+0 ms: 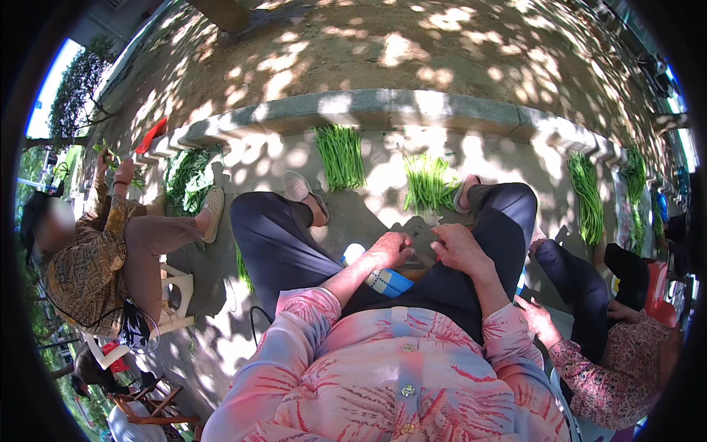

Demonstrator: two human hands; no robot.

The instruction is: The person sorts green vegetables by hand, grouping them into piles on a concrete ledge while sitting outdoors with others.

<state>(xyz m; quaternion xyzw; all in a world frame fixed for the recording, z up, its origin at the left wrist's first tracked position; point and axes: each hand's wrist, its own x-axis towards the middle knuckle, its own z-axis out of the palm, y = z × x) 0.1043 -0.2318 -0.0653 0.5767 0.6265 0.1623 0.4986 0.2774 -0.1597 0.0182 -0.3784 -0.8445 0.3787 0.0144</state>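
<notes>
My left hand [391, 250] is over my lap with its fingers curled, and my right hand [459, 248] faces it a short gap away, fingers bent. No object shows plainly in either hand. Below them, between my thighs, lies a blue and white checked item [389, 280], partly hidden by my left forearm. On the paving beyond my knees rest a bundle of long green stalks [339, 157] and a second, looser bundle of cut green stalks [429, 183] near my right shoe.
A stone kerb [359, 108] runs across beyond the bundles. At left a person sits on a cream plastic stool [179, 293] by leafy greens [188, 179]. Another person sits close at right, near a green bundle [586, 199] and a red chair [660, 295].
</notes>
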